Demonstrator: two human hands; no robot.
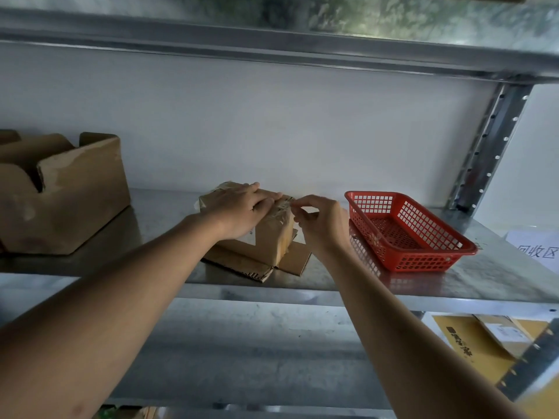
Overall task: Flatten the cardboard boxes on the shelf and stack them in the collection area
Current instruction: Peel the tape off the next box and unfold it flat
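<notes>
Left hand (pixel 239 207) presses flat on the small box (pixel 272 234); right hand (pixel 320 222) fingers (pixel 298 204) pinch its tape — shelf-top.

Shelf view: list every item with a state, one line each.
Small taped box: still unflattened, on flat cardboard.
Flat cardboard: flattened, under the small box.
Big box: upright, flaps open.
Red basket: upright.
Left hand: pressing the box top.
Right hand: fingers pinching the tape.

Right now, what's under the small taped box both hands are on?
Flattened cardboard lies under the small taped box, sticking out at its front and right. The box and the left hand cover the rest, so how many sheets can't be told.
</notes>
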